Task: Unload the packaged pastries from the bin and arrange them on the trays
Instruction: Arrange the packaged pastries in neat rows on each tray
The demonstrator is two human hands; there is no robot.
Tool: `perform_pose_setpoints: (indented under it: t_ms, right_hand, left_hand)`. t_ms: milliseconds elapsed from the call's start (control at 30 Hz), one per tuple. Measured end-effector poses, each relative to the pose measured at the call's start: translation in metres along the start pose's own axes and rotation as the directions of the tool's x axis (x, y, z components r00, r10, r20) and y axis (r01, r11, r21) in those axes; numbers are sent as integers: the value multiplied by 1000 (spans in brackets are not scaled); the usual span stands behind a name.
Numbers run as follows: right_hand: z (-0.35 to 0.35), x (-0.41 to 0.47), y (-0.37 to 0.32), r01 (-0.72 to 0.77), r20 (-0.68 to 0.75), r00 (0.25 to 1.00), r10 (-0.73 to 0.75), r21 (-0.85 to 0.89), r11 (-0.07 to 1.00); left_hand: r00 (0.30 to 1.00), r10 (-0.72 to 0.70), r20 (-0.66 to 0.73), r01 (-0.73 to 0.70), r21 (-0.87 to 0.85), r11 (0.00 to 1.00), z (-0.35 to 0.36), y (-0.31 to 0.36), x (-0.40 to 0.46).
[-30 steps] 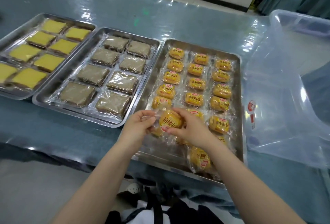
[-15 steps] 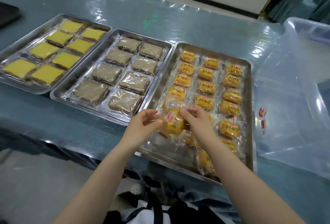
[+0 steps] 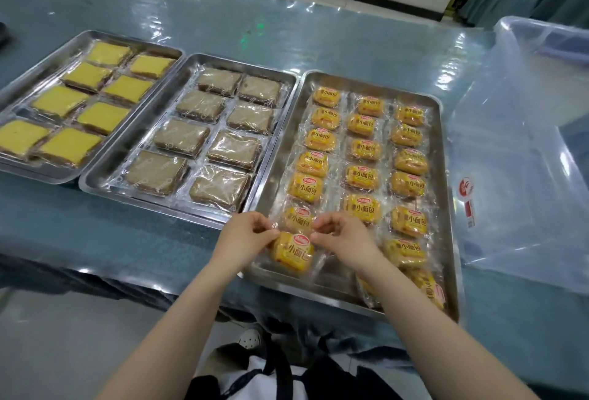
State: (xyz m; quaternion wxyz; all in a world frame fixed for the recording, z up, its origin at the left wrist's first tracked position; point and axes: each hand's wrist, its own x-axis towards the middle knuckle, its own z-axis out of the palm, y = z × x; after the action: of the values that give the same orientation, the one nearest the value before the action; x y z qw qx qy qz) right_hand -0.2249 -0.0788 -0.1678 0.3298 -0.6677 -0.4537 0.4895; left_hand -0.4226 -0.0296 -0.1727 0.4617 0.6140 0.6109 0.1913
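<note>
Low in the frame, two bare forearms reach up toward the right tray (image 3: 446, 176), a shallow rectangular pan of brushed metal with a rolled rim. The left hand (image 3: 242, 240) pinches the left edge of the held pastry's (image 3: 291, 253) clear wrapper between thumb and fingertips. The right hand (image 3: 344, 240) pinches the right edge in the same manner. The held pastry is a small, rounded yellow-orange bun in glossy film with a red logo and printed characters. It lies at the tray's lower left corner, at the near end of the left column. Its printed face is up, the logo toward the top of the frame, and its long axis runs roughly left to right.

Above it, the wrapped buns (image 3: 361, 178) lie in three columns running toward the top of the frame. A few more lie loose in the tray's lower right corner.

At frame centre, the middle tray (image 3: 105, 182) holds flat, square brown slices (image 3: 234, 149) in crinkled clear film, two per row. At upper left, the left tray (image 3: 19, 170) holds similar yellow slices (image 3: 86, 76). At right stands a translucent plastic bin (image 3: 526, 176) with a red-and-white label. A glossy plastic sheet covers the table (image 3: 350, 39).
</note>
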Motion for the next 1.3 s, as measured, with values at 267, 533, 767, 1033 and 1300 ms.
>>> perform_pose_setpoints:
  t_ms: [267, 533, 767, 1033, 1300]
  right_hand:
    - [38, 2, 13, 51, -107, 987, -117, -486, 873]
    - [5, 5, 29, 3, -273, 935, -228, -636, 772]
    - [-21, -8, 42, -19, -63, 996, -63, -842, 540]
    - [-36, -4, 34, -115, -172, 985, 18, -574, 811]
    - [-75, 6, 9, -1, -65, 998, -27, -403, 915]
  left_hand:
    - [998, 62, -18, -45, 485, 873, -6, -2, -1]
    - [914, 367, 171, -401, 506, 764, 20, -2, -2]
    - [827, 310, 469, -561, 645, 519, 52, -16, 5]
    - [874, 176, 452, -453, 632, 628, 62, -24, 1]
    - [893, 398, 209, -449, 433, 781, 57, -3, -1]
